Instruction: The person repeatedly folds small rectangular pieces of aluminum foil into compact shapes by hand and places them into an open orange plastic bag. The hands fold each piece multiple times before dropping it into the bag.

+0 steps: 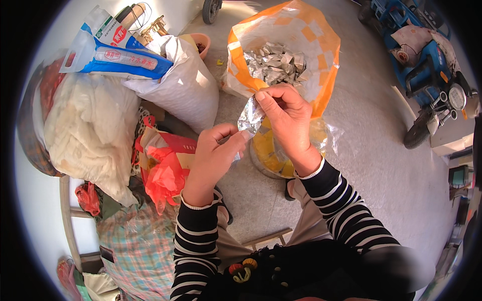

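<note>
Between my two hands is a crinkled piece of silver foil paper (250,116). My right hand (291,116) pinches its top end between thumb and fingers. Lower down, my left hand (215,154) grips the other end, its thumb on the foil. Just beyond my hands stands a large open plastic bag (327,90) with orange and white checks. Inside it lies a heap of folded silver foil pieces (276,62). Partly hidden beneath my right hand is a round container (266,155) with yellow on its top.
At the left are a full white sack (188,90), a blue rice bag (125,57) on it, a cream quilt (90,115) and a red plastic bag (163,173). A blue three-wheeler (427,70) stands far right. Clear plastic film (327,135) lies beside the round container.
</note>
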`<state>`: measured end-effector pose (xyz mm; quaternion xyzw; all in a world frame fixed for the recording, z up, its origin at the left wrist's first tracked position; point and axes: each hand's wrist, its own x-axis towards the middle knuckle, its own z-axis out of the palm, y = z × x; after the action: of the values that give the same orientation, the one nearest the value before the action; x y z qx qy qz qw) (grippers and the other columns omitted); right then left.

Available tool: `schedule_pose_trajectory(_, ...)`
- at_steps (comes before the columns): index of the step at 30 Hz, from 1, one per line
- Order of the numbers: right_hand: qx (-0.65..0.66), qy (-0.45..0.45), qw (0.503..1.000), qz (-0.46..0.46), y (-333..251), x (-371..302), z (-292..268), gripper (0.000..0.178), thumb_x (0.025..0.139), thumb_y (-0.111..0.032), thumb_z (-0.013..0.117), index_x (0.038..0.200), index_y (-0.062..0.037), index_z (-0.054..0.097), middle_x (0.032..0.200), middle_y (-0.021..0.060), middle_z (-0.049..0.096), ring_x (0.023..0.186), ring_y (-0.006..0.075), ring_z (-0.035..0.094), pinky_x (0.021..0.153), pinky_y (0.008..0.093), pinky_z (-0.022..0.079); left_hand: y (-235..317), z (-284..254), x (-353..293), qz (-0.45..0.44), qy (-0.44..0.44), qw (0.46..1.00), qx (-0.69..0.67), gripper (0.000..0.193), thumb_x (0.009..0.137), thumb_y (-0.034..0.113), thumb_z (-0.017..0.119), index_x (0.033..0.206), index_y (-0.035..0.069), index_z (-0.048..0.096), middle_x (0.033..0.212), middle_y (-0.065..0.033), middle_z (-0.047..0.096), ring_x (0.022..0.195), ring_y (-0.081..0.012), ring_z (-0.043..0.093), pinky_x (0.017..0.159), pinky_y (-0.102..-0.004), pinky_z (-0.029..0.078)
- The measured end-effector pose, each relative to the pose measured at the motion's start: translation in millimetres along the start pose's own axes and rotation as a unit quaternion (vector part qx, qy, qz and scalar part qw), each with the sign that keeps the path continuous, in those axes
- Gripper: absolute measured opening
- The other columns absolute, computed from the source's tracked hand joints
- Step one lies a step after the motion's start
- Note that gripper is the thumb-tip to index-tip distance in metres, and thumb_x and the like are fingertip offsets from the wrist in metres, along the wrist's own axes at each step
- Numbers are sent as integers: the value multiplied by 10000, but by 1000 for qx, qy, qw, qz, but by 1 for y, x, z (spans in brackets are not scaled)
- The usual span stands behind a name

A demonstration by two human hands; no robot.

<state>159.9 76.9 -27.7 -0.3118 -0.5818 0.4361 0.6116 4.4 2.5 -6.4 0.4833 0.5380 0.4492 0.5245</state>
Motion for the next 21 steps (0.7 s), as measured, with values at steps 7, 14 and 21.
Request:
schedule_pose_trajectory(7, -65, -82, 993, -51, -8, 3, -7, 112, 897, -108, 643, 912, -1, 671, 874, 41, 620, 859, 128, 533, 764, 271, 435, -3, -10, 3, 25, 102, 994, -13, 189, 853, 118, 575, 725, -18, 605, 629, -13, 582, 587, -62, 539, 538, -221, 401)
schedule_pose_trajectory(14, -75, -146, 984, -70, -12, 9, -13, 97, 887, -102, 650, 904, -9, 673, 869, 47, 627, 830, 135, 548, 750, 267, 442, -4, -17, 1, 36, 93, 995, -12, 189, 846, 105, 558, 710, -21, 594, 627, -13, 576, 580, -65, 528, 542, -222, 399)
schedule_pose_trajectory(21, -90, -125, 987, -43, -27, 5, -13, 55, 842, 0, 672, 885, -1, 638, 828, 27, 636, 696, 98, 585, 627, 210, 459, 4, -16, -2, 26, 73, 997, -14, 143, 841, 108, 600, 753, -5, 608, 642, -14, 579, 611, -76, 541, 567, -229, 407)
